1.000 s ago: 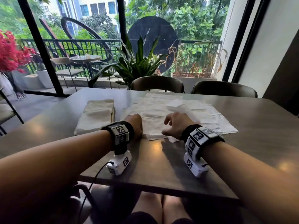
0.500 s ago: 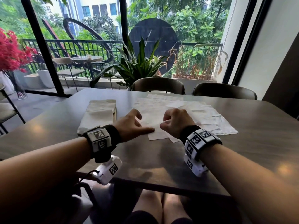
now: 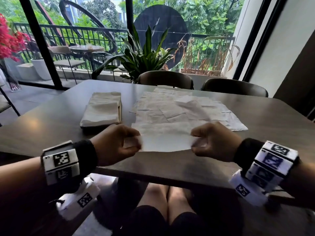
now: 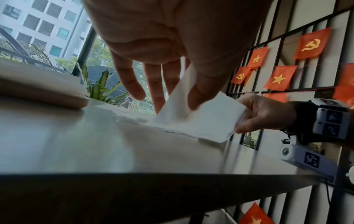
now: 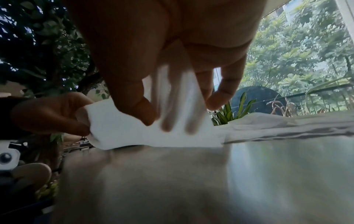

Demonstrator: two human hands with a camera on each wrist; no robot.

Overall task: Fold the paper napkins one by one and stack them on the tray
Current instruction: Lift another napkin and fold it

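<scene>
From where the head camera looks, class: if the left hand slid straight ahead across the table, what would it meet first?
Probably the tray stacked with folded napkins, lying just beyond the left hand, which pinches a napkin. Depth is uncertain.

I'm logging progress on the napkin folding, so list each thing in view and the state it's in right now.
Left hand: pinches the napkin's left near corner.
Right hand: pinches its right near corner.
Held napkin: near edge lifted off the table, far part still down.
Unfolded napkins: spread flat, overlapping.
Folded napkins: stacked on the tray.
Tray: on the table, left of the spread.
</scene>
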